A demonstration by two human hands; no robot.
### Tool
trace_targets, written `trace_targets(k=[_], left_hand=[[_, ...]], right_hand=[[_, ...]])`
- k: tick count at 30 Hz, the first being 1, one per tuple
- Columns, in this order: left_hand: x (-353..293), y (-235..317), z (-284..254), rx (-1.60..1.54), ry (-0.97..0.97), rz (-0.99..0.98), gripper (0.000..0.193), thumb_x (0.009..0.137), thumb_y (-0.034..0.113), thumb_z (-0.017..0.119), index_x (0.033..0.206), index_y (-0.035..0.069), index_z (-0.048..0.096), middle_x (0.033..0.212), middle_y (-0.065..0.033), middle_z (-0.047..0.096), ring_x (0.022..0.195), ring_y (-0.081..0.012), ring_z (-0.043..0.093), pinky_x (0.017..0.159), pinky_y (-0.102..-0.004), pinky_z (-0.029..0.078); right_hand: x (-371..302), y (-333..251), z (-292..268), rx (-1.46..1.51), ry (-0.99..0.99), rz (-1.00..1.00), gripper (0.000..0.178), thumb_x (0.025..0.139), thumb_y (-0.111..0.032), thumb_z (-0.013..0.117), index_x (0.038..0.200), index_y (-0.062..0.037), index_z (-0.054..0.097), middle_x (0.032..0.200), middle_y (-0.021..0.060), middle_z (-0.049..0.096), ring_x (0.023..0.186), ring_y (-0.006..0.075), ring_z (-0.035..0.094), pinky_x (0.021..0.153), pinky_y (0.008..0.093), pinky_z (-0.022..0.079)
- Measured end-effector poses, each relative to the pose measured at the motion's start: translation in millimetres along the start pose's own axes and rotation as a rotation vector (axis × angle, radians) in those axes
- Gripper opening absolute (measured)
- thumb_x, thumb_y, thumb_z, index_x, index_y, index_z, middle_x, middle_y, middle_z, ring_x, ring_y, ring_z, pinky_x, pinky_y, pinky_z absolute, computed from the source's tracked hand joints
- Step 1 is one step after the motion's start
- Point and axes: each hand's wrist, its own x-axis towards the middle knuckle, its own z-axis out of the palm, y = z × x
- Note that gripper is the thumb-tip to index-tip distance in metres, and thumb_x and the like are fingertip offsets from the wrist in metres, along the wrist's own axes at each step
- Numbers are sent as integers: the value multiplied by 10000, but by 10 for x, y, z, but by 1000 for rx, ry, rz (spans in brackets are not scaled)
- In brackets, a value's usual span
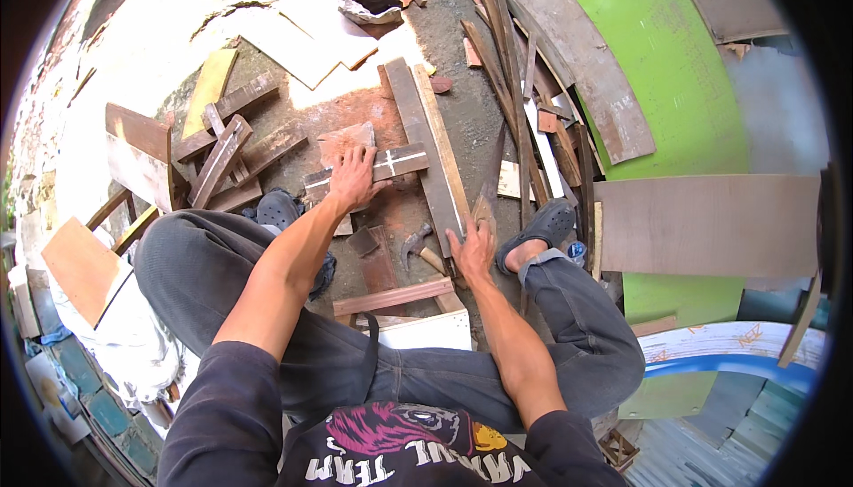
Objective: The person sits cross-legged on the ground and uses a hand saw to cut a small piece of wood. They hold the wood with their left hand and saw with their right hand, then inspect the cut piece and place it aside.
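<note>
Left hand (355, 174), up-left of the hammer (430, 258), hides a stretch of the dark crosspiece (402, 161); palm contact not visible. Right hand (474, 244), right of the hammer, covers the lower end of the pale strip (437, 136); can't tell if it grips or just rests. Left clog (279, 208), left of the hammer, partly blocked by forearm and trousers (209, 256). White board (426, 333) below the hammer: lower edge behind the legs. Black shirt (400, 451), well below, cut by bottom edge. Green sheet (657, 51), far up-right, runs out of frame. Blue item (577, 251), right of the hammer: too small to ID. Sunlit ground (169, 7), far up-left: blown out.
</note>
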Motion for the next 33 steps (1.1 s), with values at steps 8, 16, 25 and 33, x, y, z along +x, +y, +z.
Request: trace_targets(k=[8, 16, 25, 33], left_hand=[[119, 184, 30, 55, -238, -209, 966, 844, 559, 703, 1592, 185, 219, 1615, -208, 252, 1527, -391, 165, 1173, -696, 62], [62, 237, -205, 0, -316, -240, 966, 884, 583, 640, 1628, 295, 96, 1676, -218, 97, 1556, -403, 23, 1174, -694, -8], [107, 151, 6, -60, -296, -293, 894, 933, 412, 586, 1630, 330, 31, 1677, -237, 53, 1554, -420, 2, 1175, -690, -4], [90, 41, -130, -201, -399, -181, 1011, 889, 712, 547, 1631, 277, 14, 1674, -238, 46, 1547, -427, 3, 1172, -699, 8]], right_hand=[[119, -158, -938, 433, 288, 150, 271, 922, -105, 633, 1184, -50, 679, 1146, 210, 697, 1080, 385, 655, 919, 412, 496], [-642, -1159, -1945, 812, 219, 468, 477, 951, -195, 665, 1355, 36, 561, 1171, 185, 701, 1091, 300, 653, 972, 404, 482], [-781, -1518, -1566, 740, 220, 214, 406, 943, -245, 673, 1218, 53, 679, 1199, 224, 694, 1152, 319, 643, 1004, 387, 467], [-494, -1762, -1266, 695, 210, 226, 400, 943, -234, 655, 1228, 46, 669, 1132, 219, 718, 1045, 320, 690, 945, 389, 499]])
